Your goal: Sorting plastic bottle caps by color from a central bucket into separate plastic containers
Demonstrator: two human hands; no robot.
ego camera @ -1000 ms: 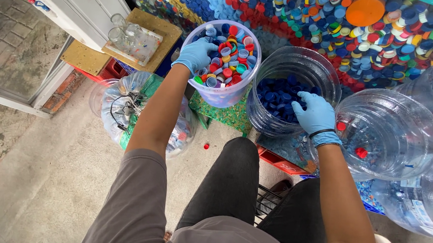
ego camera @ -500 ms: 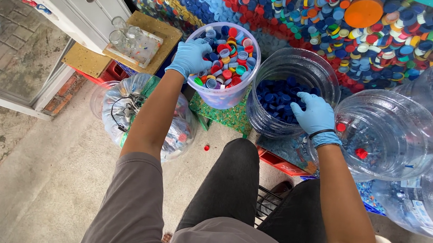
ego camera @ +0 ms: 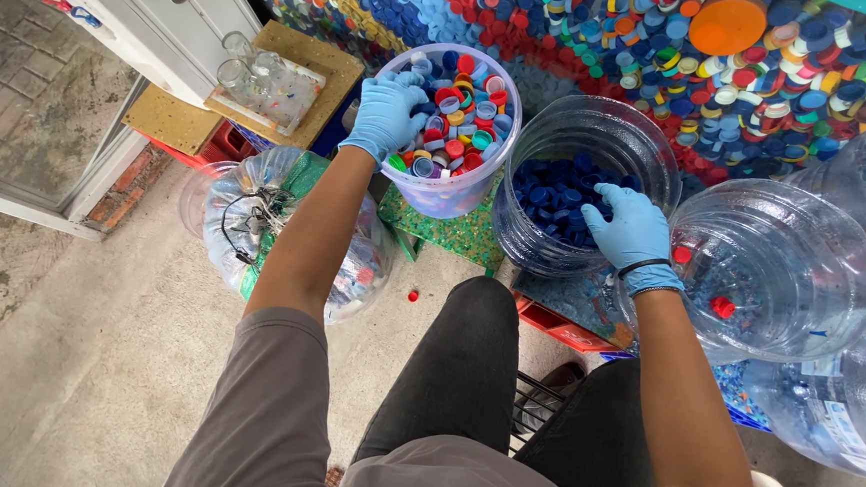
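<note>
The gloved left hand [ego camera: 389, 113] lies half-curled on mixed bottle caps [ego camera: 455, 125] inside the white bucket [ego camera: 446, 196]. The right hand [ego camera: 633, 224], fingers loosely spread, rests on the rim of the clear container [ego camera: 559, 146] of blue caps [ego camera: 554, 191]; whether either grips 1 cap cannot be told.

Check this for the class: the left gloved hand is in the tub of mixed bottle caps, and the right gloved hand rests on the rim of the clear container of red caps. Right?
One error: the clear container under the right hand holds blue caps, not red, as the head view shows. The left hand is indeed in the tub of mixed caps.
</note>
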